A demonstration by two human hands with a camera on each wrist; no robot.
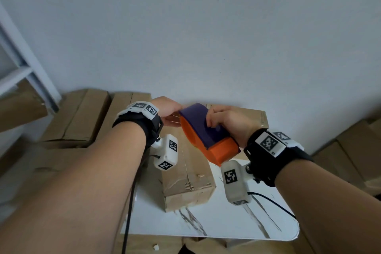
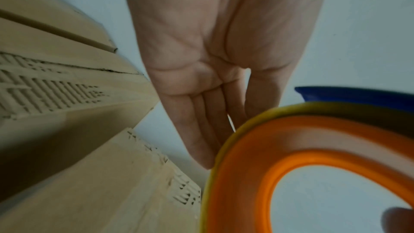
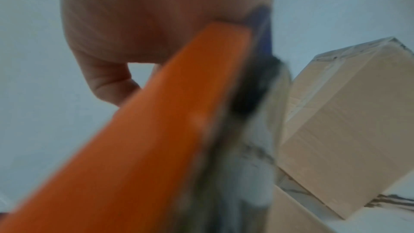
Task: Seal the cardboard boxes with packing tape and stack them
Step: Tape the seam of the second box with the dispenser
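Nearest the person lay the white marble-patterned tabletop [image 1: 216, 220], its bare front edge rounded; on it sat a small brown cardboard box [image 1: 185, 179] whose top seam already looked covered with glossy tape, though the blur left that uncertain. Above the box the right hand [image 1: 228, 125] curled its fingers over the orange-and-purple plastic tape dispenser [image 1: 206, 134], holding it firmly clear of the cardboard, toothed cutter end pointing back toward the wrist; the right wrist view showed little but a smeared orange flank. Just beyond, the left hand [image 1: 168, 113] reached to the dispenser's far end with fingers straight and relaxed, their tips against the yellowish tape roll's rim [image 2: 215, 148]; whether it had caught the loose tape end could not be told. Farther back, a second brown cardboard box [image 1: 247, 117] stood against the pale wall, and more flattened brown cartons [image 1: 82, 117] lay stacked to the left.

The likely step was drawing out fresh tape; the risk was that the free end would fold onto itself or cling to the roll if pulled askew; a slack grip might let the dispenser swing and bring the cutter teeth against the left fingers; the light box could also slide unrestrained.
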